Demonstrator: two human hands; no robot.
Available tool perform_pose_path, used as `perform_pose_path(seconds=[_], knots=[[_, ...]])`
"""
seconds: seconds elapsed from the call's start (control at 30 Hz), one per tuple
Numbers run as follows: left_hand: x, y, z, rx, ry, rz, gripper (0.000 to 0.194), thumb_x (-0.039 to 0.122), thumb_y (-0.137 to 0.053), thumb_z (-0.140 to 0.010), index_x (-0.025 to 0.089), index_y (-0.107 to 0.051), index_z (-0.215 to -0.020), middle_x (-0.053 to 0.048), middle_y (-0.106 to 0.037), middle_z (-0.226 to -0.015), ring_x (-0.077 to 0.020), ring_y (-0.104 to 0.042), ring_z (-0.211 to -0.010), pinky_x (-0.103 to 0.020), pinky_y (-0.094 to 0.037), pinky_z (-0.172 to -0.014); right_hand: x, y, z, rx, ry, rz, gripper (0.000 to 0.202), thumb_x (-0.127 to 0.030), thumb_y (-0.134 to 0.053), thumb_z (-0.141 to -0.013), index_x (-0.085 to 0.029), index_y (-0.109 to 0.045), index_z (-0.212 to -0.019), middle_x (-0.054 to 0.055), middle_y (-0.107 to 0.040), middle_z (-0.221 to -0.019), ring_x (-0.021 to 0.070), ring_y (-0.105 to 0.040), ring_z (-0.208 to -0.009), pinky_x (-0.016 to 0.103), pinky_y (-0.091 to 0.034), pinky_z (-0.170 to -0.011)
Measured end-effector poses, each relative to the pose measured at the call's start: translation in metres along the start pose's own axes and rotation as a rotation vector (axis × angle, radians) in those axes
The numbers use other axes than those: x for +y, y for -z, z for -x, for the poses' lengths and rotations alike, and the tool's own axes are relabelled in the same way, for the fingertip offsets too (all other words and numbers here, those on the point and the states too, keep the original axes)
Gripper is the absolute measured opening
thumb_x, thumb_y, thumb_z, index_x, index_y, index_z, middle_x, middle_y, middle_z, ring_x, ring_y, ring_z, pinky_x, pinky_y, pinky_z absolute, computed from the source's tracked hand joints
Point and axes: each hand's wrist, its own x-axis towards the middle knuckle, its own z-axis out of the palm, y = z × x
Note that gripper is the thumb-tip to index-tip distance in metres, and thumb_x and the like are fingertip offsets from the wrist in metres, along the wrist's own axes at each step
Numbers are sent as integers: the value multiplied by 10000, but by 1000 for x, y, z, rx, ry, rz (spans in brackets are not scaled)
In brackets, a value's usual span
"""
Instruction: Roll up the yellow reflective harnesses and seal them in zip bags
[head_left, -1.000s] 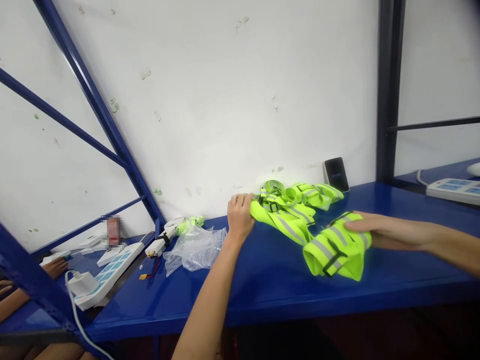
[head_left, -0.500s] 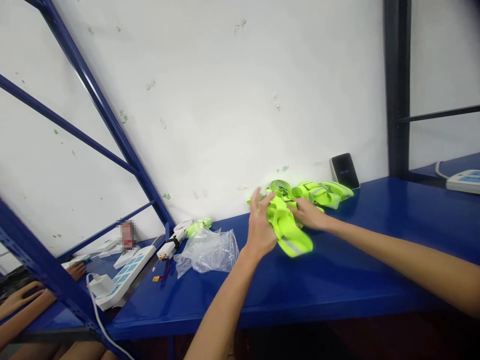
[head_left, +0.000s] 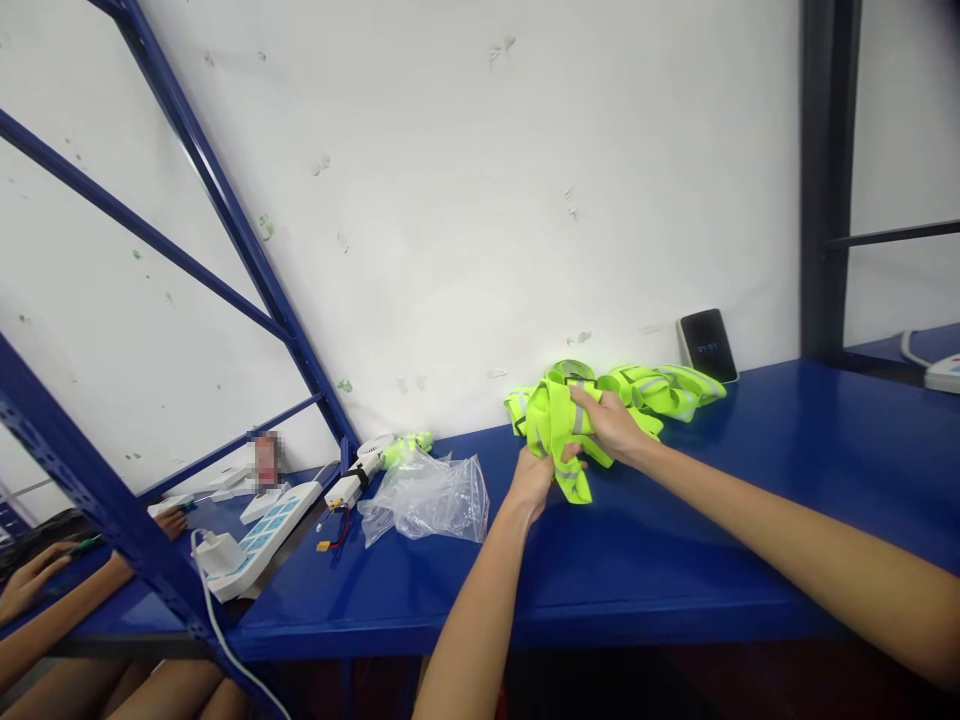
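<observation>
Both hands are on a bunch of fluorescent yellow-green reflective straps [head_left: 551, 420] with grey reflective bands, lifted a little off the blue table [head_left: 675, 540]. My left hand [head_left: 534, 476] is closed around the lower left of the bunch, its fingers partly behind the fabric. My right hand [head_left: 611, 425] pinches the straps from the right, thumb on top. A strap end dangles between the hands. Behind and to the right, more yellow-green reflective straps [head_left: 675, 390] lie in a heap; whether they join the held bunch I cannot tell.
A crumpled clear plastic bag [head_left: 431, 497] lies left of my hands, beside a white device [head_left: 352, 485] with a red-and-black lead. A phone-like display [head_left: 707, 345] leans on the wall. Farther left are a power strip [head_left: 270, 540], a blue rack post [head_left: 112, 510] and another person's hands [head_left: 34, 580].
My left hand has gone from raised, spread fingers to a grip low on the straps. My right hand has taken a pinch on them, and the hanging end has swung inward. The view shifted slightly.
</observation>
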Motion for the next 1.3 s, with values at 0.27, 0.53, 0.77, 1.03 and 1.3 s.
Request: perform_pose_path(seconds=[0.27,0.53,0.77,1.03,1.3], knots=[[-1,-3,9,33,-267,-242,573,327,-856,-569,166,-664,-1085,-120,-683,-1110,-310,-618,-1081,-453,-460,-980,-5,-1,14,-284,-430,-627,287,-438,-678,-773,-191,-533,-756,-60,-489,-487,58,-355,-342,171,-236,-291],[-4,-3,8,232,-644,-476,829,254,-834,-560,200,-450,-1293,-129,-475,-1374,-275,-456,-1274,-458,-307,-1116,15,2,15,-364,-616,-514,217,-396,-607,-815,-193,-545,-771,-41,-521,-465,96,-430,-354,203,-351,-337],[-13,1,8,138,-429,-308,402,247,-816,-586,129,-666,-940,-95,-701,-1000,-251,-656,-921,-410,-517,-875,25,6,10,-174,-110,213,411,-544,-438,-883,-189,-610,-768,50,-641,-694,232,-603,-695,373,-509,-682],[-11,-2,3,92,-393,-115,624,231,-836,-568,165,-588,-1137,-94,-661,-1145,-209,-646,-975,-382,-492,-937,5,17,21,-308,351,369,589,-503,-419,-932,-255,-347,-1462,116,-463,-1401,298,-452,-1273,468,-333,-1070],[-10,5,7,66,-355,-173,371,363,-816,-607,133,-696,-872,-65,-715,-872,-223,-663,-817,-362,-536,-822,11,15,25,-687,207,146,707,-549,-563,-855,-245,-369,-1463,82,-457,-1454,319,-417,-1327,485,-280,-1122]])
